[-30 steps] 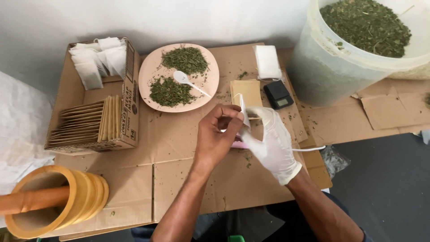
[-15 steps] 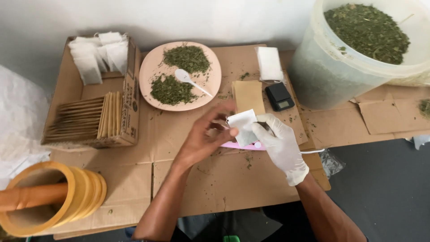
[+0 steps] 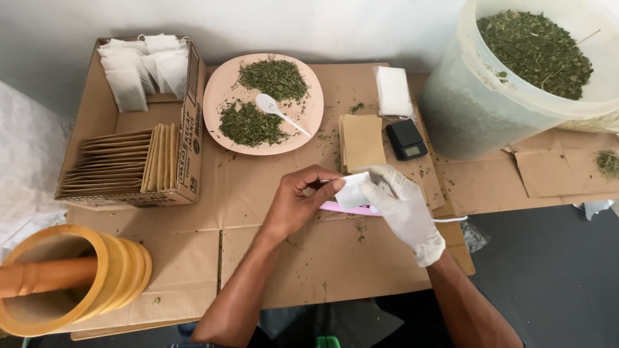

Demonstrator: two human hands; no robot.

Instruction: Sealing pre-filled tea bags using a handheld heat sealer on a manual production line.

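My bare left hand (image 3: 298, 198) and my right hand (image 3: 402, 207), in a white glove, together hold a small white tea bag (image 3: 353, 191) over the cardboard work surface (image 3: 258, 258). Both hands pinch the bag, the left at its left edge, the right at its right edge. Under the bag lies a pink flat tool (image 3: 348, 208) with a white cord running right. Just behind it lies a stack of tan paper envelopes (image 3: 361, 140).
A pink plate (image 3: 222, 90) holds two piles of dried green herb and a white spoon (image 3: 276, 111). A cardboard box (image 3: 135, 122) holds white bags and tan envelopes. A small black scale (image 3: 406, 139), a big white bucket (image 3: 464, 103) of herb and a wooden mortar (image 3: 71, 277) stand around.
The tea bag went from upright between my fingers to lying flat and lower, held by both hands over the pink tool. My hands dropped slightly toward the cardboard.
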